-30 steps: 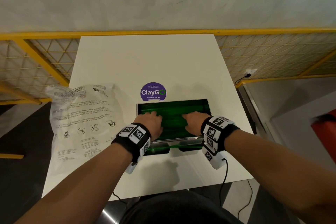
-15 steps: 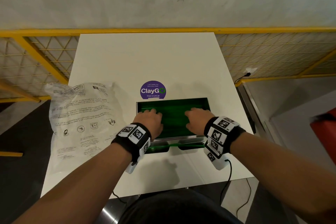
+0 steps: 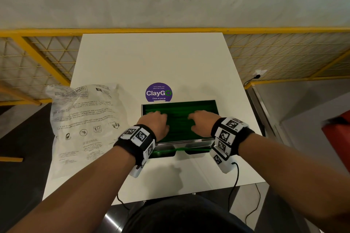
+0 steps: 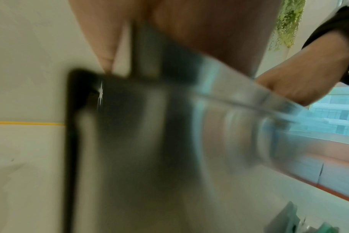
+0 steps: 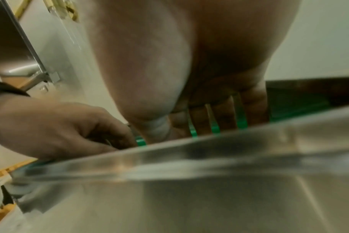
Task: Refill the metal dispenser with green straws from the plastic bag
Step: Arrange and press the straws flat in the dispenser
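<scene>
Both hands, the left hand (image 3: pixel 156 123) and right hand (image 3: pixel 201 123), lie flat with fingers spread (holding nothing) on the thin green plastic straws (image 3: pixel 180 119) inside the shiny metal box dispenser (image 3: pixel 181 143). Press softly and evenly. The crinkly clear plastic bag (image 3: pixel 85 119) lies just beside it.

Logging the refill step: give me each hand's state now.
Left hand: open, fingers resting flat on the green straws in the metal dispenser.
Right hand: open, fingers spread on the straws, gripping nothing.
</scene>
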